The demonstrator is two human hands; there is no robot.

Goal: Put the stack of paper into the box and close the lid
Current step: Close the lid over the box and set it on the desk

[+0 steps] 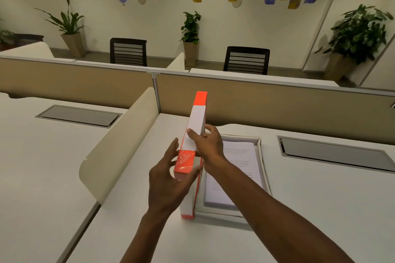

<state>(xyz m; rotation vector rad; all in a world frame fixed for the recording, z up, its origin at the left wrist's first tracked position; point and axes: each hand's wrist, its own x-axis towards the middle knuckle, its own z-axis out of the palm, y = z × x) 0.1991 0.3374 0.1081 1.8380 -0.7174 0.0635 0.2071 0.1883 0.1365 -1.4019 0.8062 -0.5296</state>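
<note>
Here, stack of paper point(235, 168) bears print too small to read.

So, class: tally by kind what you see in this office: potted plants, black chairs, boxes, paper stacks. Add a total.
Potted plants: 4
Black chairs: 2
Boxes: 1
Paper stacks: 1
Total: 8
</note>
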